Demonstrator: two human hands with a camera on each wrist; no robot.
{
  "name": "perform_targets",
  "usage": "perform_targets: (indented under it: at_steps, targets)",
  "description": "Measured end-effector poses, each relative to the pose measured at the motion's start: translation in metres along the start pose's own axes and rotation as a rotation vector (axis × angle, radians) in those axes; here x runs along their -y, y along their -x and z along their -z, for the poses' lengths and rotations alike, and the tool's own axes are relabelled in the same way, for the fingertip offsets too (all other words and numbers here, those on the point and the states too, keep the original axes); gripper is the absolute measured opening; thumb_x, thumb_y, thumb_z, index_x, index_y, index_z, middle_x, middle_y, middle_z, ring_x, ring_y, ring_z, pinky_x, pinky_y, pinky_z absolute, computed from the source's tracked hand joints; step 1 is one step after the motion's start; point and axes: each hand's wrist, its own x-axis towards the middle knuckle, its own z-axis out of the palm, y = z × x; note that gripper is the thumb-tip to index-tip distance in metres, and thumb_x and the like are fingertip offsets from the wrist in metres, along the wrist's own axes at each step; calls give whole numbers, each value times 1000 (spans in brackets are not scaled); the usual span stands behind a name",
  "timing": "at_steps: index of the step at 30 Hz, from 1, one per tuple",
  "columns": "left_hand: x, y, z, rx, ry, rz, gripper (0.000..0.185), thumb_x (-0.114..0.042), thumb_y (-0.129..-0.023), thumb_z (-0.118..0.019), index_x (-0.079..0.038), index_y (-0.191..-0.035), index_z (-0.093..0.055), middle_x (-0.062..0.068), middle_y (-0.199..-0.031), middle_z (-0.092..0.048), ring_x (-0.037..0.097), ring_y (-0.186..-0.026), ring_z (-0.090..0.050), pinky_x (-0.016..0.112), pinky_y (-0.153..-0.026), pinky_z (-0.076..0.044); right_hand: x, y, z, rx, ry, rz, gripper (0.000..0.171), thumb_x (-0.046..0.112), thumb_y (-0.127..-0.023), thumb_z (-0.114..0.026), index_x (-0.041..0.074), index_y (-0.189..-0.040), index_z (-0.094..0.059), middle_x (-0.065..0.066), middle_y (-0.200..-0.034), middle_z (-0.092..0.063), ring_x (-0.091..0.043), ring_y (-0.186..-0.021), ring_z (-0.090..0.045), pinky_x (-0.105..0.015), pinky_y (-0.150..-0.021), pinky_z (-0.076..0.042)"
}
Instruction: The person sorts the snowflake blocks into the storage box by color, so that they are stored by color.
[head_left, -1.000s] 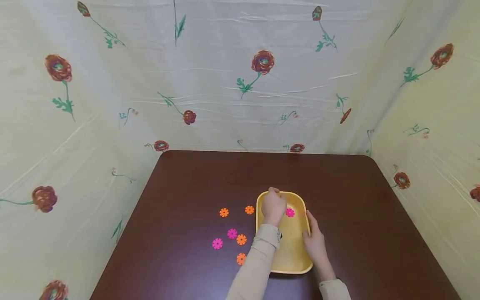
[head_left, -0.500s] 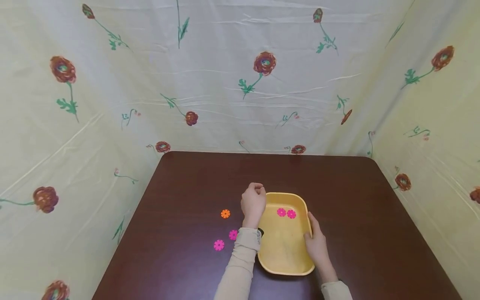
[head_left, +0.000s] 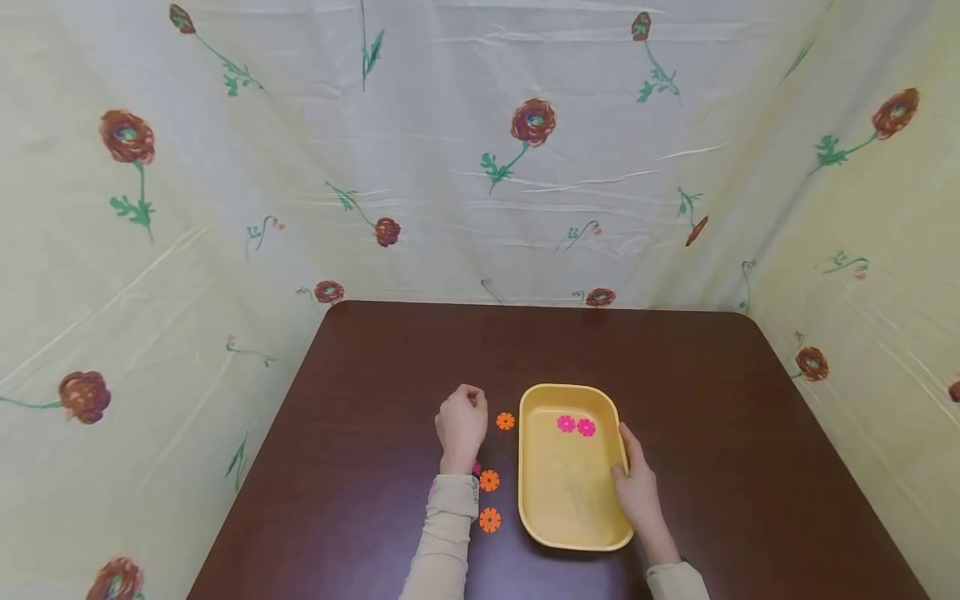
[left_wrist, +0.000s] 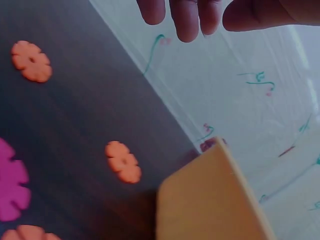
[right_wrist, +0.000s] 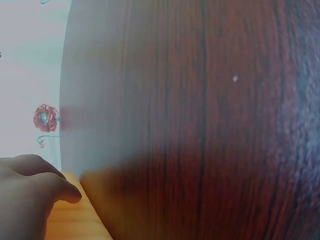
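On the dark table (head_left: 375, 367), the left hand (head_left: 461, 425) hovers left of the tray with fingers loosely curled, fingertips (left_wrist: 186, 20) close together and holding nothing. Just right of it lie three orange flower discs: one far (head_left: 506, 421), one in the middle (head_left: 489, 480), one near (head_left: 489, 520). A pink disc (head_left: 476, 468) peeks from under the wrist. The yellow tray (head_left: 540, 500) holds two pink discs (head_left: 576, 426) side by side. The right hand (head_left: 636, 487) grips the tray's right rim, its fingers curled over the edge.

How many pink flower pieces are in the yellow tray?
2, side by side at the far end of the yellow tray: pink flower pieces and. None look hidden inside it.
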Motion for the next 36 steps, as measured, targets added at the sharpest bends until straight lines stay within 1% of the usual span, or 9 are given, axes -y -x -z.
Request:
perform_targets:
  at_steps: [7, 12, 16, 18, 20, 25, 27, 32, 36]
  targets:
    - [24, 12, 2, 5, -65, 13, 10, -18, -85, -60, -10, -80, -65, 1, -68, -60, 23, -68, -60, 44, -66, -43, -4, 0, 1, 9, 1, -8, 59, -5, -87, -40, 9, -143, -26, -27, -135, -39, -35, -100, -54, -44, -76, -45]
    - [36, 24, -2, -15, -131, -37, 11, -16, -83, -61, -8, -77, -65, 5, -68, -61, 27, -66, -60, 44, -61, -44, -6, 0, 3, 21, -9, -22, 59, -3, -88, -39, 10, -144, -24, -25, -138, -37, -36, -107, -51, -48, -82, -43]
    - [42, 33, -7, -15, -169, -48, 10, -16, -82, -63, -10, -75, -64, 6, -69, -61, 29, -67, -60, 44, -60, -45, -8, 0, 4, 36, -7, -23, 59, -3, -88, -38, 10, -144, -23, -24, -139, -35, -37, -112, -49, -50, -85, -42]
    - [45, 37, -8, -6, -187, -51, 8, -16, -81, -64, -11, -74, -65, 6, -70, -60, 29, -69, -59, 45, -61, -45, -8, 1, 4, 34, -5, -20, 59, -3, -88, -38, 11, -144, -24, -24, -139, -35, -36, -111, -49, -49, -84, -42]
    - [47, 40, -9, 3, -202, -51, 7, -16, -80, -64, -11, -76, -65, 6, -73, -60, 29, -71, -59, 46, -63, -44, -9, 1, 4, 30, -1, -13, 59, -2, -88, -39, 11, -144, -25, -24, -139, -36, -35, -105, -51, -47, -80, -43]
    - [51, 47, -9, 37, -218, -28, 6, -15, -80, -66, -10, -82, -65, 8, -82, -58, 30, -79, -56, 45, -67, -42, -11, 2, 2, 23, -11, 1, 60, -3, -87, -40, 11, -143, -26, -25, -138, -37, -33, -95, -53, -43, -74, -44]
    - [52, 51, -8, 53, -223, -24, 7, -15, -80, -67, -10, -83, -65, 8, -84, -57, 29, -80, -55, 44, -68, -41, -11, 3, 2, 26, -16, 3, 60, -3, -87, -40, 11, -143, -26, -25, -138, -37, -33, -97, -53, -42, -75, -44]
    - [55, 59, -7, 75, -238, -67, 14, -15, -79, -68, -8, -90, -64, 10, -87, -57, 30, -82, -53, 43, -68, -40, -10, 3, 3, 26, -12, -5, 60, -3, -86, -40, 11, -143, -26, -26, -136, -39, -32, -84, -54, -36, -65, -44]
    - [61, 68, -9, 100, -263, -121, 24, -15, -76, -70, -5, -98, -64, 12, -92, -57, 29, -83, -52, 42, -68, -40, -10, 5, 3, 17, -12, -3, 60, -4, -86, -41, 10, -143, -27, -27, -136, -39, -31, -82, -53, -35, -64, -43]
